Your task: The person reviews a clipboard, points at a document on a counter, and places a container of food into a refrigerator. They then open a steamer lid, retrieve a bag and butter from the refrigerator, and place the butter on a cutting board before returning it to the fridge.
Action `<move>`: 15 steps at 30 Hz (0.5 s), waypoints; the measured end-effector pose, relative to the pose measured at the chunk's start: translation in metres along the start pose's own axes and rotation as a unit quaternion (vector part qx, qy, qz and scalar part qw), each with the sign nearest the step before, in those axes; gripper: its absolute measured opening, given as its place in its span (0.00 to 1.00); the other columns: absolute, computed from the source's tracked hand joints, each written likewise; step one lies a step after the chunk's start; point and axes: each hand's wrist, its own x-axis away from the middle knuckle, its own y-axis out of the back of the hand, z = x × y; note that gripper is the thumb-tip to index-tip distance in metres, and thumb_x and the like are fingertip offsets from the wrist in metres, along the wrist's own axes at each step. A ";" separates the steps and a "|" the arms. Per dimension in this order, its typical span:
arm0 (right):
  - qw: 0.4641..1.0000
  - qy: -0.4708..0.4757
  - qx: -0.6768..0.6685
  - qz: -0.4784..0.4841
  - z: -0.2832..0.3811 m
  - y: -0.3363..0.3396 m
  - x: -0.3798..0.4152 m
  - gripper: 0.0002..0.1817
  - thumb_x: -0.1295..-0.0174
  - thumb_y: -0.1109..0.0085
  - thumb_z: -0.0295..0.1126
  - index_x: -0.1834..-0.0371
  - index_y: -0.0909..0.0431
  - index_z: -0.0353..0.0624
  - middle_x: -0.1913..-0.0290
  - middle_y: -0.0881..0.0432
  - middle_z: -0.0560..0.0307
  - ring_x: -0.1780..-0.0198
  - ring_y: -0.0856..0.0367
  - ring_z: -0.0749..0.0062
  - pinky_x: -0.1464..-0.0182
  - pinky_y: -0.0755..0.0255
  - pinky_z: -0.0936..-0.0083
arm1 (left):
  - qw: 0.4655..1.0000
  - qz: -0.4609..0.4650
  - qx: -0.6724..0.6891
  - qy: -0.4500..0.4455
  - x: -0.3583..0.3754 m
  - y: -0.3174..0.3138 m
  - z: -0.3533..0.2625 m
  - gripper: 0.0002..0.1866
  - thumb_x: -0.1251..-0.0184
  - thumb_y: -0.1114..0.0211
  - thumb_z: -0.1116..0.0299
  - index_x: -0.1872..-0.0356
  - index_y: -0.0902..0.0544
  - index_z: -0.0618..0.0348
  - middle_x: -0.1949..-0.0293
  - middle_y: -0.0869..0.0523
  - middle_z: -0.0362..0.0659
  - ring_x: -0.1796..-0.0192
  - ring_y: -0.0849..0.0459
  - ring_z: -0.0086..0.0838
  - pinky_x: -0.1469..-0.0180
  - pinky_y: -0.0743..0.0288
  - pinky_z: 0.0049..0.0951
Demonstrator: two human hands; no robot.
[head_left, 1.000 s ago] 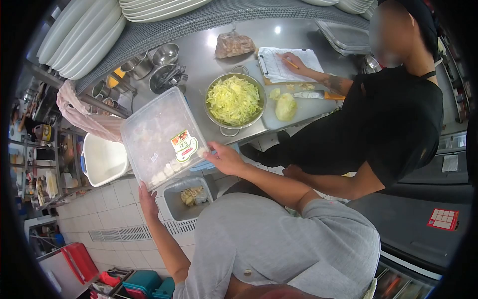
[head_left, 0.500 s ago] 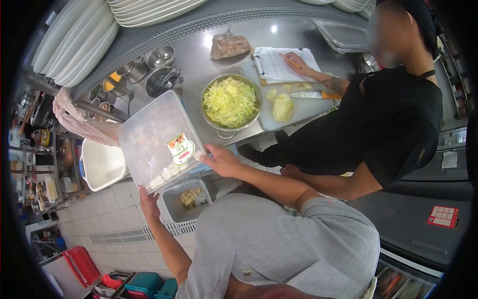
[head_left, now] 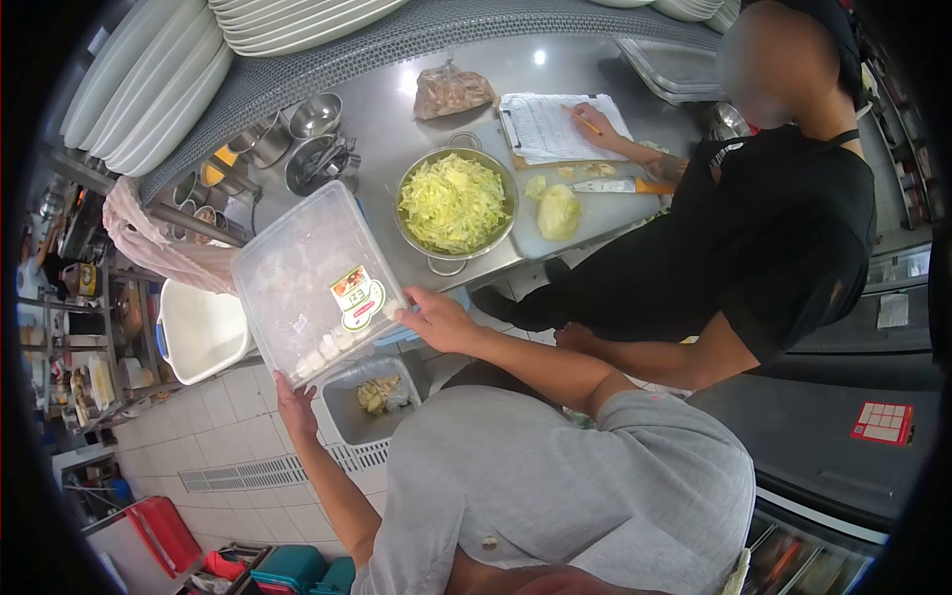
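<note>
A translucent lidded container (head_left: 307,268) with a label on its lid is held between my hands at the counter's front edge. White pieces show inside, along its near side. My left hand (head_left: 296,405) grips the near left corner, and my right hand (head_left: 436,319) grips the right side. Just right of the container, a metal colander (head_left: 405,220) holds shredded cabbage (head_left: 456,203). Below the container, a grey bin (head_left: 369,421) stands on the floor with scraps inside.
At the right, a co-worker (head_left: 773,228) writes with a pencil on a clipboard (head_left: 555,129). A knife (head_left: 605,185) and a piece of cabbage (head_left: 558,213) lie on a cutting board. A white tub (head_left: 203,332), metal bowls (head_left: 317,116) and stacked plates (head_left: 149,84) are at the left.
The co-worker's writing hand has shifted slightly on the paper. The container remains in both my hands, with little visible movement.
</note>
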 end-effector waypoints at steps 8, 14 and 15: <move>0.999 0.006 -0.025 -0.025 0.005 -0.001 0.002 0.26 0.31 0.47 0.48 0.45 0.27 0.33 0.54 0.19 0.38 0.51 0.20 0.43 0.49 0.28 0.55 | 1.000 0.002 0.002 0.003 0.002 -0.001 -0.003 0.51 0.33 0.44 0.31 0.24 0.44 0.66 0.27 0.37 0.55 0.28 0.35 0.55 0.35 0.31 0.47; 0.999 0.005 -0.024 -0.028 0.005 -0.002 0.002 0.26 0.31 0.47 0.48 0.45 0.27 0.32 0.54 0.19 0.37 0.51 0.20 0.43 0.49 0.28 0.55 | 1.000 -0.022 0.008 -0.002 0.002 -0.004 -0.003 0.49 0.36 0.42 0.29 0.28 0.36 0.62 0.33 0.28 0.49 0.36 0.26 0.44 0.41 0.28 0.45; 0.999 0.007 -0.023 -0.029 0.004 -0.002 0.002 0.27 0.31 0.47 0.48 0.45 0.27 0.32 0.54 0.19 0.37 0.51 0.20 0.43 0.49 0.28 0.55 | 1.000 -0.011 0.001 -0.001 0.005 -0.005 -0.006 0.51 0.35 0.43 0.29 0.26 0.40 0.64 0.30 0.32 0.52 0.32 0.30 0.49 0.38 0.30 0.46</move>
